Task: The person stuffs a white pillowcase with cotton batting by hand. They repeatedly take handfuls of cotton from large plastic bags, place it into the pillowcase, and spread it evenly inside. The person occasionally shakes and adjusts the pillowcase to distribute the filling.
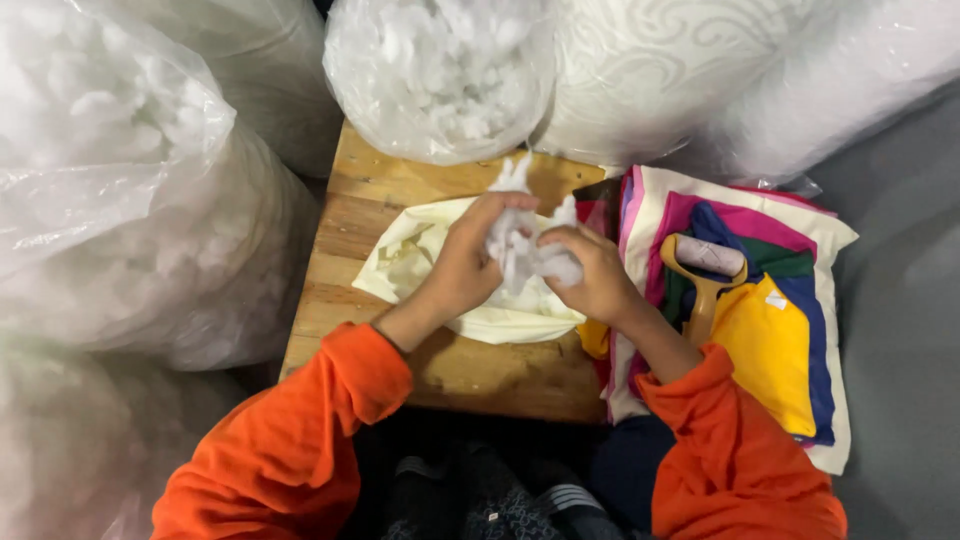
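Big clear plastic sacks of white stuffing (120, 190) crowd the left side and the far edge, with another bag of white fluff (440, 70) standing at the far end of a small wooden table (450, 375). To the right lies a stack of bright fabric covers (775, 340), and a tool with a yellow handle (703, 290) rests on top of it. A pale cream cloth cover (420, 255) is spread on the table. Above it, the left hand (465, 265) and right hand (595, 275), both in orange sleeves, are closed around a clump of white stuffing (525, 245), gripping it between them over the cover's middle.
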